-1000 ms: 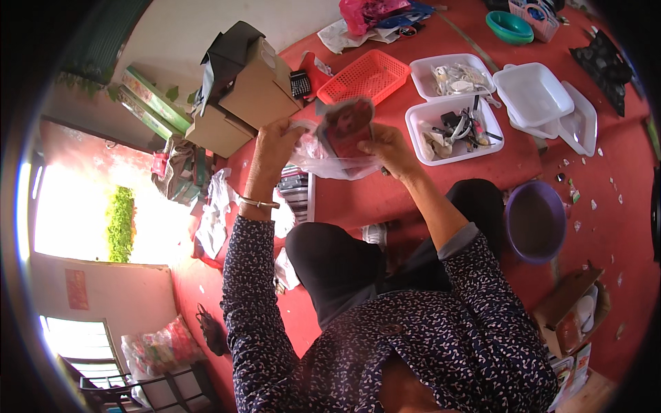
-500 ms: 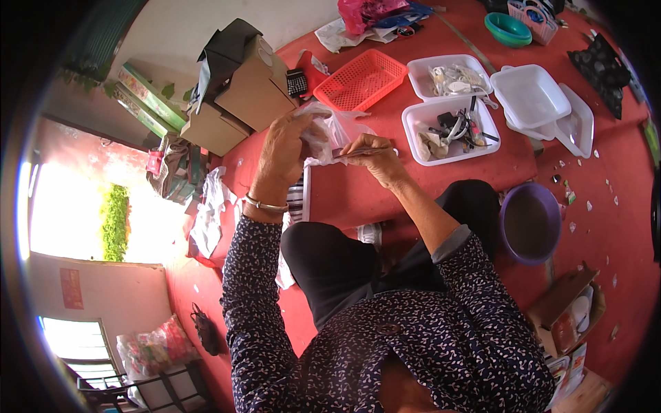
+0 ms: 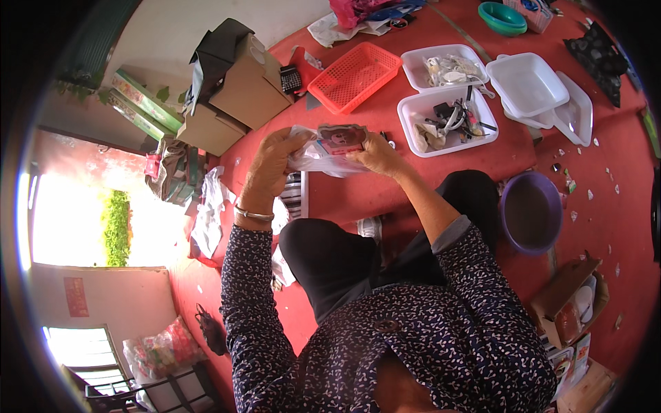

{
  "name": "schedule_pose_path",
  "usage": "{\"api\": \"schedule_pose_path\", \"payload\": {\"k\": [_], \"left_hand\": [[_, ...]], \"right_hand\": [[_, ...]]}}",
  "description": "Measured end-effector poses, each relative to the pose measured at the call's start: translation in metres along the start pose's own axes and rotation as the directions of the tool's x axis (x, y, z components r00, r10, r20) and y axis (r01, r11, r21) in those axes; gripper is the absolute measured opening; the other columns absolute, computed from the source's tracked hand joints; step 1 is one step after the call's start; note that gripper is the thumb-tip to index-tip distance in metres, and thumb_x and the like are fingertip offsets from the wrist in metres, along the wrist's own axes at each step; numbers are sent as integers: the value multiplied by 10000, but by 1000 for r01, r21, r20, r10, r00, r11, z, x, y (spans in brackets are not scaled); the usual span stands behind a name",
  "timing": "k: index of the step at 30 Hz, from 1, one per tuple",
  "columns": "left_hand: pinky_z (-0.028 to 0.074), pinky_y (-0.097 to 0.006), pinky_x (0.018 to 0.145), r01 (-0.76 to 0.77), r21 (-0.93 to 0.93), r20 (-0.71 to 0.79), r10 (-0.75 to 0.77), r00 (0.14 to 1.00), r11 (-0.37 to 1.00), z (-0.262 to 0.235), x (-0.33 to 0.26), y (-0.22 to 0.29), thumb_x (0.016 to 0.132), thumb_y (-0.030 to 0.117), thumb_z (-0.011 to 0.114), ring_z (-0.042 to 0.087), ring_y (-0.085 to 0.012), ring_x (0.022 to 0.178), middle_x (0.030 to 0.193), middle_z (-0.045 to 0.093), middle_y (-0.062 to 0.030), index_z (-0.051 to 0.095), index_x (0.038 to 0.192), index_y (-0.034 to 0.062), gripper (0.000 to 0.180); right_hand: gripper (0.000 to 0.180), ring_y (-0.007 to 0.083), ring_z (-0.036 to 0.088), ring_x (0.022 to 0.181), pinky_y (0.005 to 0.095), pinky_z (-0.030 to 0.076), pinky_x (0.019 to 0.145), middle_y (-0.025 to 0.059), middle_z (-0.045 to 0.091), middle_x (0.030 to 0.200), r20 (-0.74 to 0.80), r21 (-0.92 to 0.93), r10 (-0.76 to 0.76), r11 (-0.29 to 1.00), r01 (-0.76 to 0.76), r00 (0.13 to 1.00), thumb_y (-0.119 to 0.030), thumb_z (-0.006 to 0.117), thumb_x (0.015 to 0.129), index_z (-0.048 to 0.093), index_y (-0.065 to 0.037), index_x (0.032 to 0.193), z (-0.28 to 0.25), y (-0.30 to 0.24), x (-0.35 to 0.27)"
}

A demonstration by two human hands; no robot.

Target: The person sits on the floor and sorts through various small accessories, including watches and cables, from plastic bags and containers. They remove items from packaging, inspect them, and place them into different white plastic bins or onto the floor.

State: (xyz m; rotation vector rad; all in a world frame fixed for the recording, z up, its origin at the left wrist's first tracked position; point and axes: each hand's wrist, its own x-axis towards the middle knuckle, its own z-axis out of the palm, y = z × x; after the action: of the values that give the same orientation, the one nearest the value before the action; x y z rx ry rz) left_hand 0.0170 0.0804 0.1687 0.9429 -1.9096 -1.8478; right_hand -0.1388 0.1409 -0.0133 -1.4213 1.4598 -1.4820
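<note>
A thin whitish see-through plastic bag [image 3: 318, 164] is gripped by my left hand [image 3: 270, 160], whose fingers close on its left side. My right hand [image 3: 381, 155] pinches the right edge of a small flat card [image 3: 339, 136] with a printed picture, dark and reddish. The card lies against the bag's upper part; whether it is inside or in front, I cannot tell. Both hands are raised over the near part of the red surface, in front of my knees. Close behind them stands a red perforated plastic basket [image 3: 335, 94].
White trays hold cables and plugs [image 3: 454, 120] and wrapped pieces [image 3: 451, 69]. White containers [image 3: 529, 84] sit to their right. A purple basin [image 3: 506, 224] is by my right knee. Cardboard boxes [image 3: 237, 93] stand back left, an opened carton [image 3: 558, 292] lower right.
The card has turned from edge-on to face-on, showing its print, and moved left against the bag. My left hand has lowered slightly. The view has shifted a little.
</note>
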Motion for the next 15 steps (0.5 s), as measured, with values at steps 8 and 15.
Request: {"api": "schedule_pose_path", "payload": {"k": [8,15], "left_hand": [[322,-184,388,39,-178,-198,-75,977,983,-21,9,-24,774,110,536,421,-57,452,591,478,24,609,830,-12,153],[339,-180,415,-3,-2,-235,3,972,1000,-8,14,-34,774,107,546,425,-56,459,622,503,19,621,836,-3,147]], "right_hand": [[323,323,568,857,382,430,756,205,597,867,106,-344,41,939,-2,994,-133,585,639,570,-4,935,-6,-34,-14],[239,357,576,774,416,445,673,220,590,810,196,-589,212,806,-58,957,-112,562,633,578,27,828,-5,-49,-21]]}}
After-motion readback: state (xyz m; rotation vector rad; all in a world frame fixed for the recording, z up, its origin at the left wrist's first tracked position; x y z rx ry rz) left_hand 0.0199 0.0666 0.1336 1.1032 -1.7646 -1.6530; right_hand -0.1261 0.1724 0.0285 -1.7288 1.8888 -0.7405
